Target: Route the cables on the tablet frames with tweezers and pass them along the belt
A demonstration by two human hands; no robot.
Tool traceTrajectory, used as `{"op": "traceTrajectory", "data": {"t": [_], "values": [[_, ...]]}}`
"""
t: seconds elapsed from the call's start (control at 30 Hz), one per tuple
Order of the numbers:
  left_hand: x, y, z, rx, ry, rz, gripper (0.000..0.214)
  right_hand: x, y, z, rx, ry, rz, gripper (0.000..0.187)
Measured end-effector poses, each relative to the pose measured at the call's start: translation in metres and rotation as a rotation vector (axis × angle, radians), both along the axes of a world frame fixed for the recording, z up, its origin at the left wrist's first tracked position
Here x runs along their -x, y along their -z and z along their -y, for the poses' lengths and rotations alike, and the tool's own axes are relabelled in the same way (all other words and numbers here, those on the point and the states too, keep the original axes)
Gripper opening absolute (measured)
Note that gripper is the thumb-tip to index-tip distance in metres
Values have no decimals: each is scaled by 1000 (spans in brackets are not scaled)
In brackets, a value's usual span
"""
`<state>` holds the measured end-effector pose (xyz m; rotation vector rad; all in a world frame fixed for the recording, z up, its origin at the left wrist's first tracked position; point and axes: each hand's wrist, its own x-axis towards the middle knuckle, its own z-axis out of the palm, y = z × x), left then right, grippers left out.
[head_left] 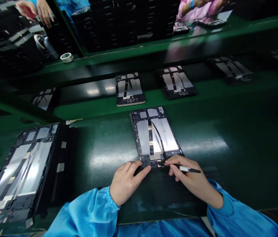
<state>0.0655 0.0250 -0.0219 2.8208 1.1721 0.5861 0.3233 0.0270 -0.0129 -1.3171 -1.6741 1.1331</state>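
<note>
An opened tablet [142, 136] lies in front of me on the green bench, its silver inner plate, black frame and dark ribbon cables showing. At its lower left corner my left hand [127, 182] is closed, with thumb and fingers gripping the edge. My right hand [193, 177] pinches a slim black-and-white pen-like tool [187, 169]. The tool's dark tip reaches the small parts along the tablet's bottom edge, near the lower end of a cable. Whether the tip touches them I cannot tell.
A stack of similar opened tablets [27, 164] stands at the left. More tablets [129, 89] lie in a row beyond the bench. On the green ledge sits a tape roll [66, 58]. Behind it, co-workers' hands [43, 11] show at the top. A green post [22, 102] slants across the left.
</note>
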Motion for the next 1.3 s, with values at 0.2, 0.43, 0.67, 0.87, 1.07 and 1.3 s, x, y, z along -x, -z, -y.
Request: {"op": "traceTrajectory", "data": {"t": [0.2, 0.43, 0.67, 0.87, 1.07, 1.3], "values": [[9, 0, -3, -18, 51, 27, 33, 5, -1, 2, 43, -19, -55, 20], [9, 0, -6, -18, 62, 81, 29, 17, -12, -1, -56, -217, -59, 19], [9, -1, -2, -29, 82, 95, 31, 16, -12, 0, 142, -192, -108, 17], [-4, -4, 17, 2, 288, 10, 29, 5, -4, 7, 256, -118, -16, 19], [-7, -1, 18, 30, 288, -43, 30, 10, -9, 1, 94, -154, 215, 13], [-5, 1, 20, 57, 271, -51, 31, 16, -5, 5, 90, -161, 163, 14]]}}
